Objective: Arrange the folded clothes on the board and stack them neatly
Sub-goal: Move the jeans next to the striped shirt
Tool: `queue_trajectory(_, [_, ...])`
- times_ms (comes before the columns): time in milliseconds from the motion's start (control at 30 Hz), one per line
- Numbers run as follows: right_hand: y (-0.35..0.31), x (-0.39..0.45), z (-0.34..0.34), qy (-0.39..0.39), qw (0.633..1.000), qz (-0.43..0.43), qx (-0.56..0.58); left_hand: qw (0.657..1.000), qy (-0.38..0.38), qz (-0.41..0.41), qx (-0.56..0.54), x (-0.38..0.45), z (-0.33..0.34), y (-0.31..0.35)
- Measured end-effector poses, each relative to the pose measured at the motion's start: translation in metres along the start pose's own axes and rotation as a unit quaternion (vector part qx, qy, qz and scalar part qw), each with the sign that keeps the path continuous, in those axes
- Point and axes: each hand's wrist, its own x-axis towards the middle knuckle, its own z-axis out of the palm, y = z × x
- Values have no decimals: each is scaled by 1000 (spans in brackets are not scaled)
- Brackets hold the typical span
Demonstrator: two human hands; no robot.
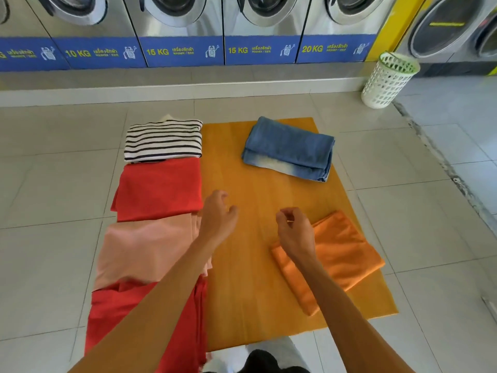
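Note:
An orange-brown board (pixel 255 265) lies flat on the tiled floor. On it rest folded blue jeans (pixel 289 148) at the far right and a folded orange cloth (pixel 338 254) at the near right. Along the board's left edge lie a striped shirt (pixel 164 140), a red garment (pixel 161 189), a pink garment (pixel 142 251) and another red garment (pixel 129 319), all folded. My left hand (pixel 217 214) hovers over the board beside the red and pink garments, fingers loosely curled, holding nothing. My right hand (pixel 294 230) hangs above the orange cloth's left corner, empty.
A row of washing machines (pixel 183 30) with blue labels lines the far wall behind a raised step. A white perforated basket (pixel 387 80) stands at the far right. Pale floor tiles (pixel 48 184) surround the board. My legs show at the bottom edge.

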Motion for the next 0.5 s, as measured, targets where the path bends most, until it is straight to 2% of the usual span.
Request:
queue_trajectory(233, [26, 141, -61, 45, 995, 83, 11, 997, -19, -70, 11, 113, 65, 48])
queue_trajectory(367, [43, 216, -70, 16, 986, 163, 6, 990, 8, -138, -4, 174, 92, 58])
queue_trajectory(500, [48, 255, -64, -30, 976, 214, 34, 974, 2, -215, -65, 213, 103, 65])
